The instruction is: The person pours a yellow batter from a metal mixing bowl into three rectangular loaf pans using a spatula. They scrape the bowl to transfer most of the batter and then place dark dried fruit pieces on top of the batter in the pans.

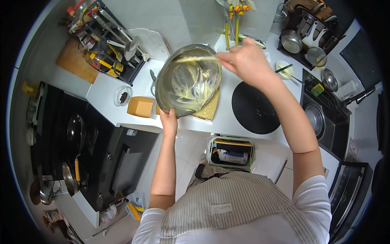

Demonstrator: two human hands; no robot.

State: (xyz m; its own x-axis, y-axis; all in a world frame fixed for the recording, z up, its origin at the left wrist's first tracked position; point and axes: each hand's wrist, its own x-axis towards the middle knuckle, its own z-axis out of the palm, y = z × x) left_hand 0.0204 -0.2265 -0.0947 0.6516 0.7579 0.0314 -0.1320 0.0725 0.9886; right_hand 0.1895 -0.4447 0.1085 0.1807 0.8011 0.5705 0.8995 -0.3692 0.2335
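My left hand (169, 122) grips the near rim of a steel mixing bowl (179, 82), which is tilted so that its inside faces me. Pale yellow batter or cream is smeared over the bowl's inner wall. In my right hand (246, 61) is the pale handle of a spatula (201, 59); its coated end lies inside the bowl near the far rim. Partly hidden beneath the bowl is a yellowish, square-cornered tray or slab (208, 106) on the white counter (224, 113). Beside the bowl's left rim show grey looped handles (152, 80), perhaps of scissors.
Left of the bowl are a brown paper box (140, 107) and a glass bowl (122, 96) with dark pieces. A round black mat (254, 111) lies at right, before the sink (330, 131). The gas stove (91, 152) is at left. An open bin (230, 152) stands below the counter.
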